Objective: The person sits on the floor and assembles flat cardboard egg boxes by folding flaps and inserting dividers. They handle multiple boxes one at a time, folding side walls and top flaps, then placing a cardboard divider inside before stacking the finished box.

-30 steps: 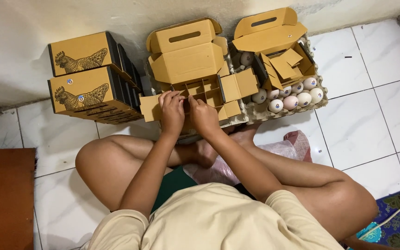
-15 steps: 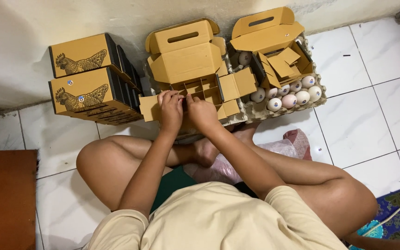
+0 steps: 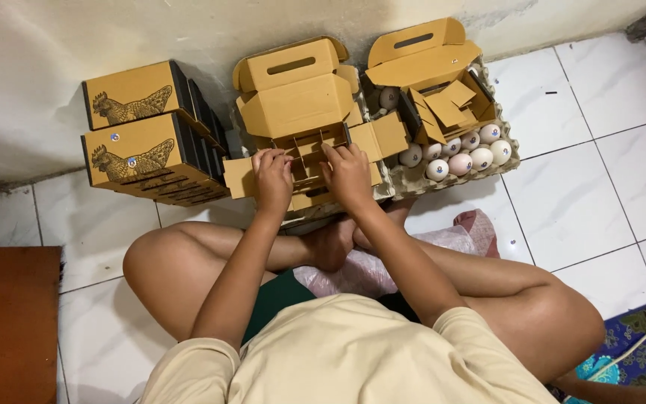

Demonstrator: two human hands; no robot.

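Observation:
An open brown cardboard carton (image 3: pixel 297 101) with a handle flap stands on the tiled floor in front of my crossed legs. My left hand (image 3: pixel 272 179) and my right hand (image 3: pixel 349 173) both press on the cardboard divider insert (image 3: pixel 312 153) inside it, fingers curled over its strips. A second open carton (image 3: pixel 435 82) sits to the right, partly on a grey egg tray (image 3: pixel 504 166) holding several white eggs (image 3: pixel 461 158).
Two closed brown cartons (image 3: pixel 140 142) with a hen print are stacked at the left against the wall (image 3: pixel 114 30). A pink plastic bag (image 3: pixel 469 228) lies under my legs. A brown wooden surface (image 3: pixel 5 322) lies at the lower left, a patterned mat (image 3: pixel 637 340) at the lower right.
Both hands have stayed on the divider, with only small shifts of the fingers. Cartons and eggs have not moved.

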